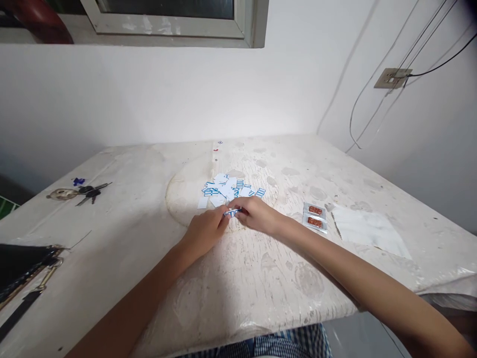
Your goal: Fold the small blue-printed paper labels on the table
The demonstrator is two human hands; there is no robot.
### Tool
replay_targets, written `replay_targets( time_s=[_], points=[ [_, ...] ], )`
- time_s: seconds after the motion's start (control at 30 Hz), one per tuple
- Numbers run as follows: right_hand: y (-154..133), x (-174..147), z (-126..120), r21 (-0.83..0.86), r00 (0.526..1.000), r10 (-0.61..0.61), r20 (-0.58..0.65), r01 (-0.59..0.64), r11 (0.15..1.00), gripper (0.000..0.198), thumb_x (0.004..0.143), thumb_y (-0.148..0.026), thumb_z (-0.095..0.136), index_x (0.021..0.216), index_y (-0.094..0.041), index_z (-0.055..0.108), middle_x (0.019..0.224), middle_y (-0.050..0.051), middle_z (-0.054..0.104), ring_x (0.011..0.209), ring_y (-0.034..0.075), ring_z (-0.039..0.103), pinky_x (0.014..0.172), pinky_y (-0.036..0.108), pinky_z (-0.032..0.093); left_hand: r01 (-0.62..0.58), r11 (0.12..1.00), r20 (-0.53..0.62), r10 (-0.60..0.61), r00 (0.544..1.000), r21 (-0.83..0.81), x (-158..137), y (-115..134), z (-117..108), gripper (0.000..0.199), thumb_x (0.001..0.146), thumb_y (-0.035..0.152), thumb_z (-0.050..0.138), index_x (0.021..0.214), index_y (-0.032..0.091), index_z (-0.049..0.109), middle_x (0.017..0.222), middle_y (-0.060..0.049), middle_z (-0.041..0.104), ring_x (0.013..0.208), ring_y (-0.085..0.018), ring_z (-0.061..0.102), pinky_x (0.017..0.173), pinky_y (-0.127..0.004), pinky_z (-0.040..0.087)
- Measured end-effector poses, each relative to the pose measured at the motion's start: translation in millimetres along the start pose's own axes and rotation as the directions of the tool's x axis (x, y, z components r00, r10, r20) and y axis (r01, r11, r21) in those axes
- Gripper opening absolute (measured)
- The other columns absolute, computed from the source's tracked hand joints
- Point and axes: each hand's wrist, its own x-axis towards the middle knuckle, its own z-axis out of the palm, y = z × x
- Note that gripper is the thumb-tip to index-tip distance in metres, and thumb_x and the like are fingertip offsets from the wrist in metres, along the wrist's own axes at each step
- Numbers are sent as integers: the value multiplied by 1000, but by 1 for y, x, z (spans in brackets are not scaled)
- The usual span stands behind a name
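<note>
Both hands meet at the middle of the table over a small white paper piece with blue marks [232, 213]. My left hand [208, 226] pinches its left end between thumb and fingers. At the other end, the fingers of my right hand [255, 213] are closed on the same piece. Just beyond them lies a loose pile of white paper pieces [223, 189], several printed with blue lines. One plain white piece [203, 203] sits at the pile's left edge.
A bunch of keys [91, 191] and a small blue item [78, 181] lie at left, above a black pouch [26, 268] with a strap. To the right are a blister pack with two reddish tablets [315, 217] and a white paper sheet [368, 231]. A wall socket [392, 78] has hanging cables.
</note>
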Motion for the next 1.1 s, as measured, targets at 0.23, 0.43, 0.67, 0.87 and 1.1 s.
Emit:
replay_targets(
  time_s=[0.23, 0.43, 0.67, 0.87, 1.1],
  points=[
    [16, 0, -26, -262, 967, 238, -91, -253, 931, 29, 83, -21, 45, 110, -17, 55, 82, 7, 60, 69, 16, 52, 60, 27, 35, 27, 996, 38, -30, 999, 85, 1, 3, 0, 29, 91, 32, 21, 93, 21, 48, 74, -2, 60, 64, -17, 55, 53, -26, 29],
    [58, -1, -40, -493, 934, 323, -149, -354, 795, 24, 76, -21, 50, 96, -12, 61, 86, 14, 55, 82, 25, 49, 67, 33, 35, 21, 994, 25, -24, 999, 106, 3, 1, 3, 29, 91, 32, 20, 92, 21, 47, 71, -2, 59, 62, -18, 54, 53, -27, 29],
    [60, 3, -50, -168, 857, 514, -42, -513, 842, 42, 68, -21, 57, 109, -13, 57, 84, 7, 57, 68, 16, 52, 59, 28, 39, 17, 994, 18, -19, 1000, 106, 2, 3, 2, 27, 91, 33, 21, 88, 21, 46, 68, 0, 58, 58, -17, 52, 50, -26, 25],
    [59, 0, -56, -78, 814, 579, 44, -575, 815, 27, 61, -15, 62, 88, -13, 62, 67, 4, 59, 60, 15, 53, 52, 26, 37, 20, 995, 25, -22, 999, 103, 3, 3, 2, 27, 91, 32, 21, 86, 21, 45, 68, -1, 57, 58, -17, 52, 50, -26, 24],
    [46, -3, -64, -154, 809, 572, 138, -553, 819, 5, 64, -19, 58, 64, -15, 55, 62, 3, 60, 57, 13, 52, 49, 24, 35, 8, 995, 16, -10, 1000, 104, 3, 2, 3, 27, 91, 32, 21, 86, 21, 45, 66, 0, 56, 57, -16, 51, 50, -26, 25]
  ],
)
